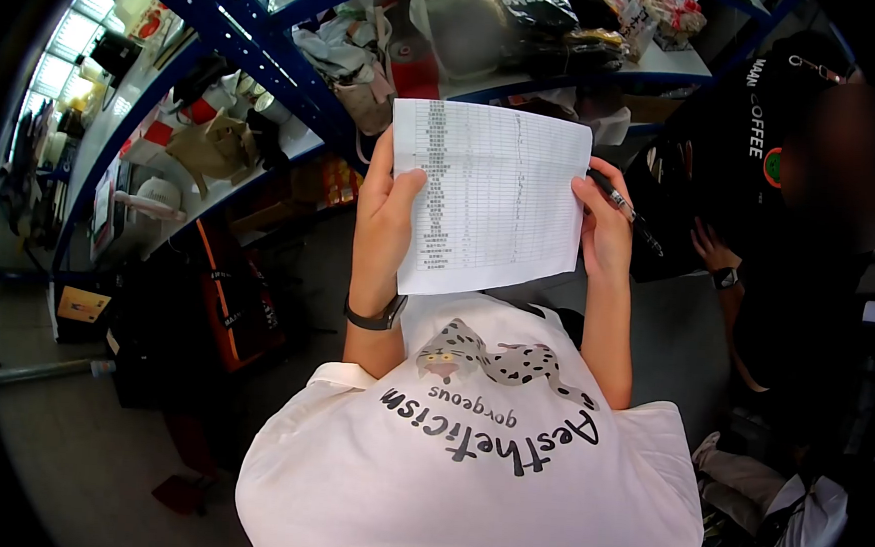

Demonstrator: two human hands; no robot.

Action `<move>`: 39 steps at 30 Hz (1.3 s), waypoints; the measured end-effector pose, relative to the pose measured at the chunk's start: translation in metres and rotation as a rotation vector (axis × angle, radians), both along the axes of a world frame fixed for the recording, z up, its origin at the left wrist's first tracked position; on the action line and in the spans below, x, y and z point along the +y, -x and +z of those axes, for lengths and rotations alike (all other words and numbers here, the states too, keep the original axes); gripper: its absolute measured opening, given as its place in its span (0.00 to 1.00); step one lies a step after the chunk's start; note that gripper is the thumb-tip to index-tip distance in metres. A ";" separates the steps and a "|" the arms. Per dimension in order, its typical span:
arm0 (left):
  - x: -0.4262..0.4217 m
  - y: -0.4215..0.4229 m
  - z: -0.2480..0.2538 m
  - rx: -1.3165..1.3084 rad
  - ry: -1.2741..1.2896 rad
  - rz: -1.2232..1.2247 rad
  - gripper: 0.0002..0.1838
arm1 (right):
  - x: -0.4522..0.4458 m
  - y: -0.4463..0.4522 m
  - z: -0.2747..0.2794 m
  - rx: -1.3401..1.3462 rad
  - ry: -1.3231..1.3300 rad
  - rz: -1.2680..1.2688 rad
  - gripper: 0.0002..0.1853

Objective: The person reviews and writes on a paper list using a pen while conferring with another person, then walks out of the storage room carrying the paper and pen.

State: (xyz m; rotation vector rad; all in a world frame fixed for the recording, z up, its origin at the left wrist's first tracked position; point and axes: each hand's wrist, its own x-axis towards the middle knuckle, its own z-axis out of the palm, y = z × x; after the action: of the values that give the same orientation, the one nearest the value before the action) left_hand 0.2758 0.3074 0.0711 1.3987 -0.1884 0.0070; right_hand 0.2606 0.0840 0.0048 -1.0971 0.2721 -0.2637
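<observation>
A white printed sheet [492,197] with rows of small text and a ruled table is held up in front of my chest. My left hand [387,205] grips its left edge, thumb on the front and fingers behind. At the right edge, my right hand [606,219] pinches the paper. A dark pen [613,191] also rests in my right hand, slanting down to the right past the sheet. Some handwritten marks run down a column right of the sheet's middle. The fingers behind the paper are partly hidden.
Blue metal shelving [308,90] carries bags, clothes and packets ahead and to the left. A tan bag [215,150] and a white cap [159,193] lie on the left shelf. At the right stands a person in black [761,233], one hand [715,248] lowered near the shelf.
</observation>
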 end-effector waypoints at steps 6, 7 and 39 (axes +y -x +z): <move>0.000 -0.002 -0.002 0.011 0.029 -0.001 0.27 | 0.000 -0.001 -0.002 0.001 -0.017 0.002 0.17; 0.000 -0.002 -0.002 0.015 0.029 -0.003 0.27 | 0.000 -0.001 -0.002 0.000 -0.018 -0.002 0.17; -0.001 -0.008 -0.008 -0.023 -0.110 0.085 0.21 | 0.001 -0.006 -0.009 0.015 0.002 0.013 0.19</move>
State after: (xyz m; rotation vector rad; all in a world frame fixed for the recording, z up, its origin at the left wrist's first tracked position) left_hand 0.2841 0.3063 0.0631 1.5157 -0.1500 0.0841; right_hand 0.2664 0.0847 -0.0045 -1.1024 0.2774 -0.2441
